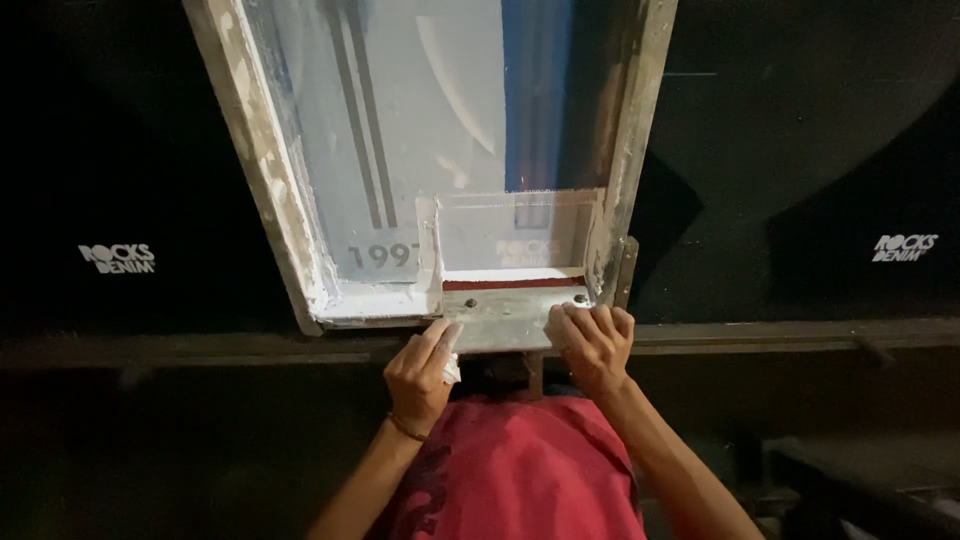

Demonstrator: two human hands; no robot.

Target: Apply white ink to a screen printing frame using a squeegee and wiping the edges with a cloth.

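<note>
The person stood over a printing screen (400, 150), a metal-framed mesh smeared with white ink, lying on dark cloth (800, 150). Both hands rested on the metal bar (510, 310) at the near end of the frame. The left hand (420, 375) had its fingers together, closed on a small white rag (451, 368) and pressing against the bar's left part; a thin bracelet (405, 428) sat on that wrist. The right hand (592, 345) was curled over the bar's right end, fingers side by side, clamped on its edge. A squeegee (515, 272) stood across the mesh just beyond the bar.
</note>
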